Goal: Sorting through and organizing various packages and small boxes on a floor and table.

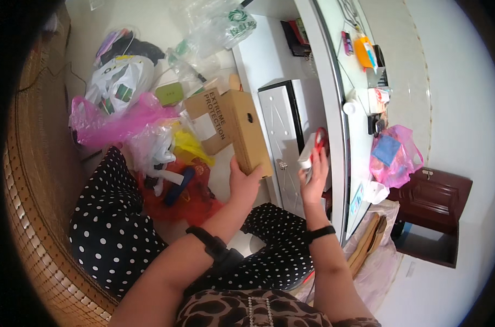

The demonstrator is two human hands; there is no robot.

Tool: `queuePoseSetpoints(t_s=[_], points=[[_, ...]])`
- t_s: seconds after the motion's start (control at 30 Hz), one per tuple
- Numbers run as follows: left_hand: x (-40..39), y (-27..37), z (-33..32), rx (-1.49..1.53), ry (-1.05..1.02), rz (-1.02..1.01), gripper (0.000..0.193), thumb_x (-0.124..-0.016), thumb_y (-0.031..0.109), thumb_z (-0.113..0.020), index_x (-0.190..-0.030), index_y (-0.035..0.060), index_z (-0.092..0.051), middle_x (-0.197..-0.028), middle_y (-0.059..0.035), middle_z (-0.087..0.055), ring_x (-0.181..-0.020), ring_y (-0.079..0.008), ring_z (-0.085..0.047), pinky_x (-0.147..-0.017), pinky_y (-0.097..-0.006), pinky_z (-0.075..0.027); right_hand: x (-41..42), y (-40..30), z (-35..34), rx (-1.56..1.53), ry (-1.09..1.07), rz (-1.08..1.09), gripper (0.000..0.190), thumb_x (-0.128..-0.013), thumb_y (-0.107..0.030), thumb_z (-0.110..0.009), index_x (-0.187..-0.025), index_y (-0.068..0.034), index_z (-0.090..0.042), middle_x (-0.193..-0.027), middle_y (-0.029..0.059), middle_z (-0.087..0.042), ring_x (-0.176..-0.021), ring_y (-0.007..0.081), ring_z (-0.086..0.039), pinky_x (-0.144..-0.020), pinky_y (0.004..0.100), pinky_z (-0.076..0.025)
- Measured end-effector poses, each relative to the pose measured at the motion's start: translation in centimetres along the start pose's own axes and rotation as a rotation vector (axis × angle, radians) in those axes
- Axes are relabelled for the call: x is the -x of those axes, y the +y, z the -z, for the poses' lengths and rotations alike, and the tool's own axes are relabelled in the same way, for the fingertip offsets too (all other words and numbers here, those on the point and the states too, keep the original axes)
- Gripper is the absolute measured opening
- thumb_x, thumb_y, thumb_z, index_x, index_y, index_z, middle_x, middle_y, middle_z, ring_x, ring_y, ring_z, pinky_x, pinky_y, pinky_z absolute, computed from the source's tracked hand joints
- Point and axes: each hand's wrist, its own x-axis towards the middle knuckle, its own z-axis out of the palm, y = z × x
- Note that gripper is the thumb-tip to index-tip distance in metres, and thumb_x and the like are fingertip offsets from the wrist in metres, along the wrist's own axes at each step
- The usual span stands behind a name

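My left hand (245, 184) grips the near end of a long brown cardboard box (249, 126), which has a dark oval hole or mark on its side. Against its left side is a cardboard panel (210, 122) with large black print and a pale patch; I cannot tell if it is a flap or a second box. In my right hand (316, 175) is a small white box (308, 153) together with what look like red-handled scissors (321, 139). They are held before the open shelf of a white cabinet, and the fingers partly hide both.
Plastic bags, among them a pink bag (125, 122), a white bag (121, 81) and a red bag (182, 204), lie on the floor with a green box (169, 94). A white drawer unit (282, 122) stands inside the cabinet. Several small items sit on the glass top (355, 143).
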Motion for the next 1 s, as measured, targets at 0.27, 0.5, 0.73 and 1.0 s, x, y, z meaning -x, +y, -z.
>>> queuePoseSetpoints(t_s=[0.27,0.5,0.73,1.0], points=[[0.5,0.7,-0.9,-0.067,-0.136,0.029,0.068,-0.078,0.017,-0.067,-0.133,0.0037,-0.029,-0.109,-0.0107,-0.053,-0.083,-0.0155,-0.056,-0.06,-0.0258,-0.048,-4.1,6.6,-4.3,0.218,-0.134,-0.313,0.068,-0.083,-0.013,-0.062,-0.142,-0.015,-0.028,-0.138,0.0176,-0.041,-0.126,0.0301,-0.041,-0.105,0.0358,-0.032],[1.7,1.8,-2.2,-0.035,-0.267,0.09,0.064,-0.08,0.019,-0.066,-0.132,0.0056,-0.03,-0.114,-0.0077,-0.05,-0.097,-0.0152,-0.053,-0.065,-0.0257,-0.048,-4.4,8.0,-4.3,0.261,-0.443,-0.45,0.115,-0.068,-0.031,-0.079,-0.145,-0.005,0.002,-0.149,0.0235,-0.006,-0.137,0.0371,-0.015,-0.112,0.0394,-0.02],[2.5,2.4,-2.3,-0.093,-0.25,0.134,0.064,-0.081,0.022,-0.066,-0.132,0.0062,-0.031,-0.116,-0.0086,-0.051,-0.099,-0.0161,-0.053,-0.067,-0.0269,-0.048,-2.4,-0.6,3.1,0.12,-0.454,-0.146,0.071,-0.069,-0.024,-0.076,-0.13,-0.01,-0.043,-0.133,0.0205,-0.043,-0.121,0.034,-0.044,-0.098,0.0399,-0.039],[2.0,1.9,-1.2,-0.001,-0.213,0.125,0.064,-0.081,0.025,-0.066,-0.132,0.0084,-0.031,-0.117,-0.0084,-0.051,-0.1,-0.0183,-0.053,-0.07,-0.0312,-0.047,-14.7,-3.5,9.6,-0.097,0.201,-0.113,0.046,-0.08,-0.031,-0.067,-0.12,-0.01,-0.055,-0.118,0.0192,-0.047,-0.089,0.0281,-0.055,-0.08,0.0348,-0.047]])
